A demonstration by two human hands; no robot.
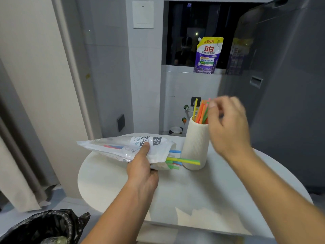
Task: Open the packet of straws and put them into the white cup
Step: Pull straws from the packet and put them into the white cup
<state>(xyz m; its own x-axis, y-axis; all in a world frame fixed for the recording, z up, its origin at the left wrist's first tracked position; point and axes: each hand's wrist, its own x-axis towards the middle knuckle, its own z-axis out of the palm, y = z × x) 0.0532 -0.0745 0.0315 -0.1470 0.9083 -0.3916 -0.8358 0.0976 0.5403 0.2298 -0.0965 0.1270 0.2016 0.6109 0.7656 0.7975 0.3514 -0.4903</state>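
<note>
Standing among grey tiled walls, a round white worktop point(109, 182) carries the upright white cup point(196, 143), with straws point(202, 111) pointing up from it. Just left, the left hand point(142, 166) closes its grip round the packet point(123, 147), which lies left-right with its open end toward the cup. The blurred right hand point(228, 124) curls at the straw tops; whether its grip holds any is unclear.

A round white table point(109, 182) is seen in front of a grey tiled wall point(109, 67), on which a white square plate point(143, 14) and a black socket point(121, 122) are mounted. A purple and yellow detergent pouch point(208, 55) is stood upright on the white ledge point(177, 69) of a dark window point(181, 32). A black plastic bin bag point(44, 226) is placed low at the left, near a grey curtain point(35, 155).
</note>
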